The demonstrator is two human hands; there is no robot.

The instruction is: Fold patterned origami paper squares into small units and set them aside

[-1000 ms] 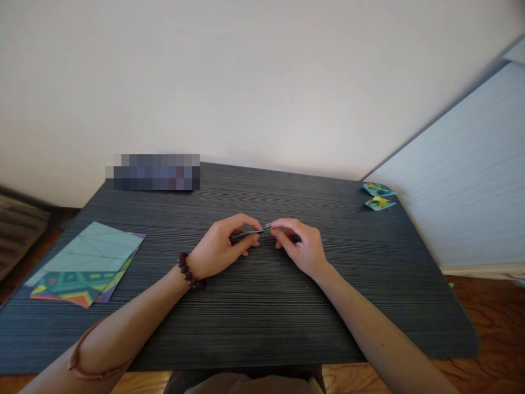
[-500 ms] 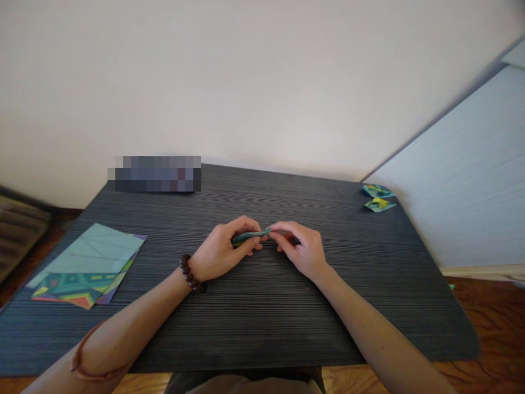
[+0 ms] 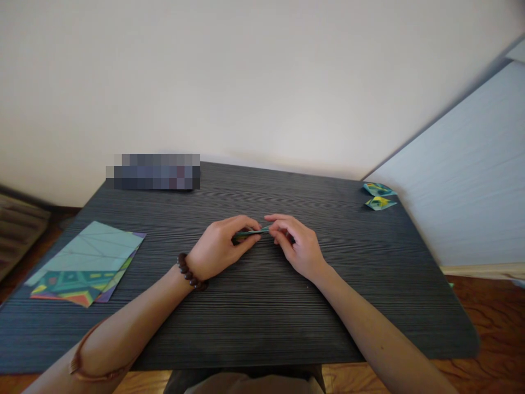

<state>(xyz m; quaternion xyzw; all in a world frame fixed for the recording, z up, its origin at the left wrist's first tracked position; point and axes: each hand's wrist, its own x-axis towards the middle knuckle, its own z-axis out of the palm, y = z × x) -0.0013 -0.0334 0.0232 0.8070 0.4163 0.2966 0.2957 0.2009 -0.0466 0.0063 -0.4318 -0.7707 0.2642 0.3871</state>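
Observation:
A narrow folded piece of green patterned paper (image 3: 253, 232) is held edge-on between both hands, over the middle of the dark table. My left hand (image 3: 223, 243) pinches its left part between thumb and fingers, hiding much of it. On the paper's right tip, the thumb and fingers of my right hand (image 3: 297, 243) are closed, with one finger reaching out to the left above it. The folds themselves are too small to make out.
Creased, colourful paper sheets (image 3: 86, 262) lie at the table's left. Two folded paper pieces (image 3: 380, 203) rest near the far right corner. A blurred-out dark object (image 3: 156, 172) sits at the back left. The wall borders the dark table (image 3: 246, 323) behind.
The folded paper has turned flatter, showing a thinner edge. My right hand's upper finger has lifted away and stretched left. The view has shifted slightly.

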